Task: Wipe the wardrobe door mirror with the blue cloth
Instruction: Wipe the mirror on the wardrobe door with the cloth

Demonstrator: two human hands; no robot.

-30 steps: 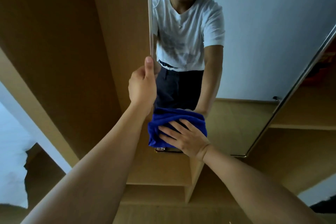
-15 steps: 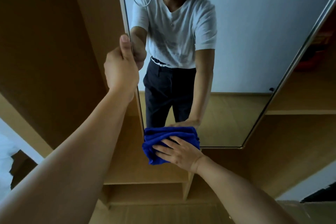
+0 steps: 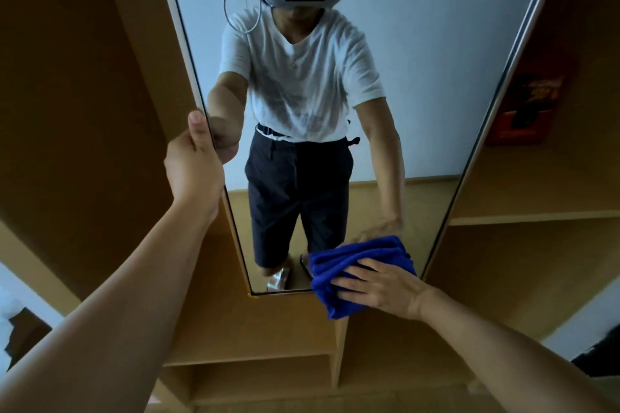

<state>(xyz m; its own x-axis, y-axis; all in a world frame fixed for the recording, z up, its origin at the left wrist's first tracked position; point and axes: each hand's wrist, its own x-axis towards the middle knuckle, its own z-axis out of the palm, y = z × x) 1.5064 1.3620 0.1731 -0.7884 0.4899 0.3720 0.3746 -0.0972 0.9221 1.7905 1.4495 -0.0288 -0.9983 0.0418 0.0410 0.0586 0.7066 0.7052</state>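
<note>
Dim in here, with a cool bluish cast. The brightest patch is the pale wall reflected in the mirror (image 3: 419, 77); the wood left of the mirror sinks into deep brown shadow. No glare on the glass, though grey smears haze its middle. Straight edges of the mirror splay outward toward the top, bent by the wide lens. Forearms below the mirror look stretched and soft, detail muddy

The wardrobe door (image 3: 110, 84) — a tan wooden panel — carries the mirror (image 3: 419, 77) on its face; the blue cloth (image 3: 339, 273) lies bunched against the mirror's lower right corner, overlapping the bottom edge; wooden shelves (image 3: 533, 220) stand behind.
</note>
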